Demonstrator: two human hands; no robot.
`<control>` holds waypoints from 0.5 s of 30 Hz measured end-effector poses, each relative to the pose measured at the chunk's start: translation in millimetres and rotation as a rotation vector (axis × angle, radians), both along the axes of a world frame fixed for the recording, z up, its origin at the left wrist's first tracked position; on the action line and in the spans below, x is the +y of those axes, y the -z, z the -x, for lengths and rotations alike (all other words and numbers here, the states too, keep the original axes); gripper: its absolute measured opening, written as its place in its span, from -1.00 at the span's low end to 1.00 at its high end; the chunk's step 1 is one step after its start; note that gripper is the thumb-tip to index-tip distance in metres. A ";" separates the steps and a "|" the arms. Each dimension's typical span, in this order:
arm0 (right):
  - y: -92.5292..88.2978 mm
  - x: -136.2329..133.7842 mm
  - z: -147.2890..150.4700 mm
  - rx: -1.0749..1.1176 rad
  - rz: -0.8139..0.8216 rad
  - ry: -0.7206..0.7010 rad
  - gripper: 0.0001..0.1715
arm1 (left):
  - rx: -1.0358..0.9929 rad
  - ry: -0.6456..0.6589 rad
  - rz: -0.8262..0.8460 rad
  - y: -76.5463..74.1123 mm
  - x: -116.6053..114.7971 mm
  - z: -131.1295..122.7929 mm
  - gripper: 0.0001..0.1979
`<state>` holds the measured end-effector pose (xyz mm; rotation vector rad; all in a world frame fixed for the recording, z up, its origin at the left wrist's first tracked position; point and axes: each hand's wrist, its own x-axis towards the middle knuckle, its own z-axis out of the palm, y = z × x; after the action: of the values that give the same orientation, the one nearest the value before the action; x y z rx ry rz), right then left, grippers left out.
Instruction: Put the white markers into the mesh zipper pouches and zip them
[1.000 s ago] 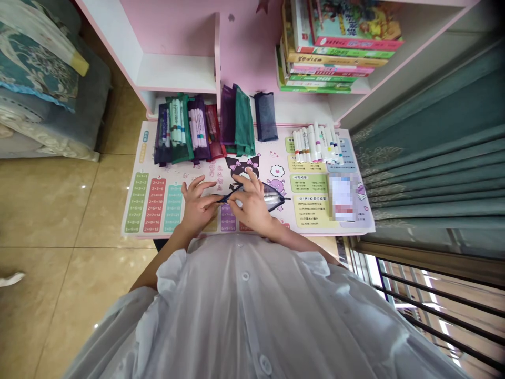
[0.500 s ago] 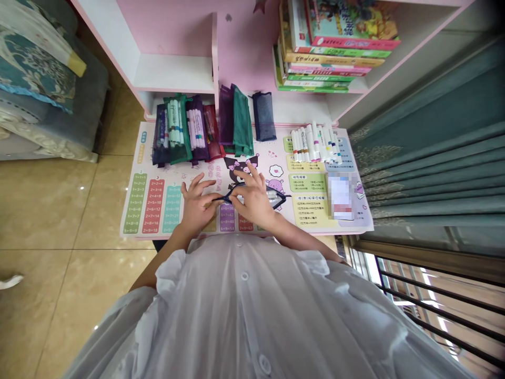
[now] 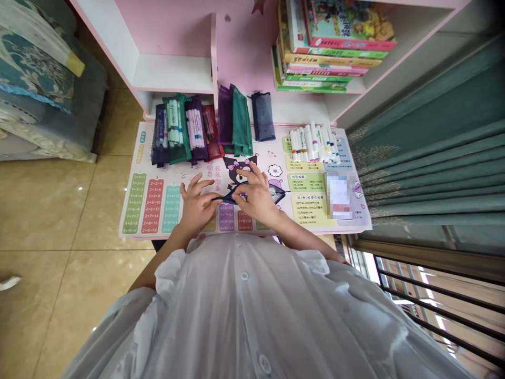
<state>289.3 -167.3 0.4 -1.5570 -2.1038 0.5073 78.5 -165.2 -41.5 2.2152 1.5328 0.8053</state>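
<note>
A dark blue mesh pencil pouch [image 3: 276, 193] with white markers inside lies on the printed desk mat [image 3: 153, 202]. My left hand [image 3: 196, 204] pinches the pouch's left end between thumb and forefinger. My right hand [image 3: 256, 196] rests on top of the pouch, its fingers pinched at the zipper near the left end. Most of the pouch is hidden under my right hand.
Several filled mesh pouches [image 3: 181, 129] and empty ones [image 3: 236, 121] line the back of the desk. A pile of loose white markers [image 3: 313, 143] lies at the back right. Books [image 3: 331, 47] fill the pink shelf above. A curtain [image 3: 434, 158] hangs on the right.
My right hand has slid leftward along the pouch toward my left hand, and less of the pouch now shows. The left hand has kept its hold.
</note>
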 end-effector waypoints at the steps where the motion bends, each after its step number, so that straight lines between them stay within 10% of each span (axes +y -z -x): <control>1: 0.0 0.1 -0.7 -0.003 0.001 0.004 -0.81 | -0.003 0.002 -0.008 0.3 0.0 0.2 -0.76; 15: -0.1 -1.0 -6.4 -0.018 0.008 0.014 -0.81 | 0.004 0.000 -0.011 2.7 -0.3 0.8 -0.74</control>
<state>295.7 -168.4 0.5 -1.5854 -2.1053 0.4992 77.7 -165.5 -44.3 2.2263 1.5342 0.8118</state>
